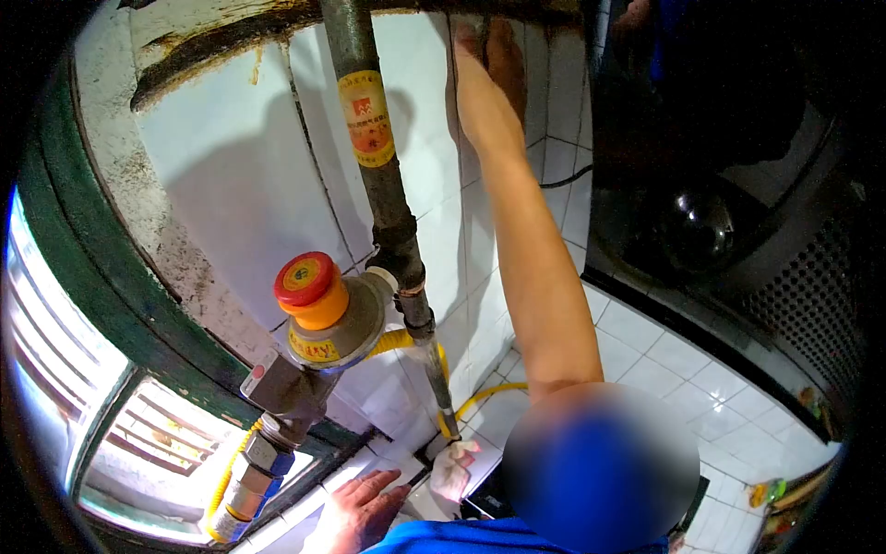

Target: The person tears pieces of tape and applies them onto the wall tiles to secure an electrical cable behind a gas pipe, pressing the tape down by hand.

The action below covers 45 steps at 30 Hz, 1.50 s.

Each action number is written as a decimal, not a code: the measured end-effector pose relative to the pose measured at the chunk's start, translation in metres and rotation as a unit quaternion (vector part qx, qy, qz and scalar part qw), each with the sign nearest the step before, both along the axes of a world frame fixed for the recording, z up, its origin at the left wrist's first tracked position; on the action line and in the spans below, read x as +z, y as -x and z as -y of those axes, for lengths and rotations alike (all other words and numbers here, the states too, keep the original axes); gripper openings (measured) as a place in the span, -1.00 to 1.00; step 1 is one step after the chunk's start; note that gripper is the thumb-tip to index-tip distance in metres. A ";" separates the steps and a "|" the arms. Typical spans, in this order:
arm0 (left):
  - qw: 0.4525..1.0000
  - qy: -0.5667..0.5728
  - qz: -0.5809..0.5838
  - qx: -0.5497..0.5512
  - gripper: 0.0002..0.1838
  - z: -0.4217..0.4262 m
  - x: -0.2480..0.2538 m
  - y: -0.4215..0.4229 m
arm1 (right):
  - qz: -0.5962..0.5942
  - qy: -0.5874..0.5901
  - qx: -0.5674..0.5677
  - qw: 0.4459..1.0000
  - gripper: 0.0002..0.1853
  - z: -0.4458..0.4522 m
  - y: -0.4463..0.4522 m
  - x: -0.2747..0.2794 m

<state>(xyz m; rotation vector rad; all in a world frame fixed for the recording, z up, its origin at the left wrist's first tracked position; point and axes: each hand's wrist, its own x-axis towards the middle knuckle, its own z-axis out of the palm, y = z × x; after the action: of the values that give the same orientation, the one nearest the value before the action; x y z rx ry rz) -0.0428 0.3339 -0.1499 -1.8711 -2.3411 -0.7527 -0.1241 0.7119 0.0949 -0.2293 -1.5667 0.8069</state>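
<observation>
My left hand [363, 508] lies on the light ledge below the window, fingers stretched out and holding nothing I can see. Close to its fingertips is a crumpled pale cloth or bag [452, 469] at the foot of the dark gas pipe [362, 42]. My right arm is raised along the white tiled wall [420, 138]. At its far end my right hand [469, 44] is up against the wall near the top edge; its fingers are too unclear to read. A brownish reflection or shadow shows beside it on the tiles.
A round gas regulator with a red cap [306, 280] juts from the pipe on the left. A yellow hose [489, 392] curves behind it. A green-framed window [101, 365] stands at left. The black range hood [729, 212] fills the right side. A blurred blue patch covers the lower middle.
</observation>
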 end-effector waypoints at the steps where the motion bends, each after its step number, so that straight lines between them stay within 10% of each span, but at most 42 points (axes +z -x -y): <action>1: 1.000 0.010 -0.008 0.002 -0.66 0.000 0.003 -0.001 | -0.005 -0.006 -0.004 1.000 -0.16 0.000 0.000 0.000; 35: 0.998 -0.002 0.052 0.037 -0.59 0.019 -0.032 -0.004 | 0.063 -0.020 -0.078 0.995 -0.12 -0.029 0.013 0.013; 45: 0.999 0.043 -0.010 0.022 -0.62 0.023 -0.009 -0.010 | -0.185 0.073 0.043 0.979 -0.63 -0.078 0.030 0.016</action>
<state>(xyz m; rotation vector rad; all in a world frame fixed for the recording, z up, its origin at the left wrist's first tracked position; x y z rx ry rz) -0.0328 0.3113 -0.1585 -1.8438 -2.4317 -0.6351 -0.1544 0.7901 0.1105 -0.1085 -1.1748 0.9729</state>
